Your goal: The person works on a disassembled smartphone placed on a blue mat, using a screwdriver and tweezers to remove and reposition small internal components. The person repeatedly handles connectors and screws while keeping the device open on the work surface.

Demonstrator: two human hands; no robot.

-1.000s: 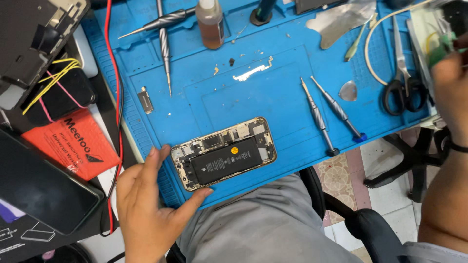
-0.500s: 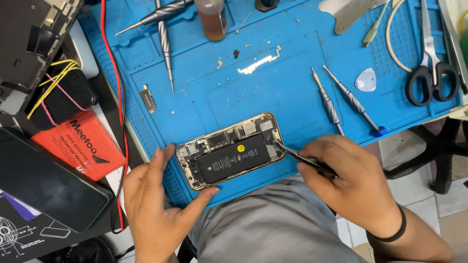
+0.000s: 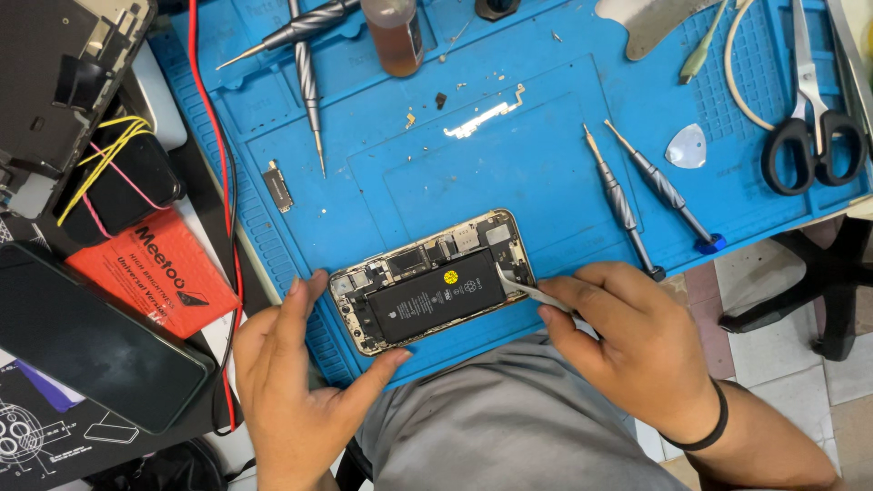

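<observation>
Bright even light, sharp focus, soft shadows.

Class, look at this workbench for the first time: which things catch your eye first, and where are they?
The opened phone lies at the near edge of the blue repair mat, its black battery exposed. The left hand steadies its left end while the right hand brings tweezers to its right end. Black scissors lie far right.

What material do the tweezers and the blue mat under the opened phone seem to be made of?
The tweezers look like bare metal: thin, silvery, with a bright glint. The blue mat looks like matte silicone or rubber, judging by its moulded ridges and recessed compartments, though that is only a guess. The opened phone has a pale metallic-looking frame.
</observation>
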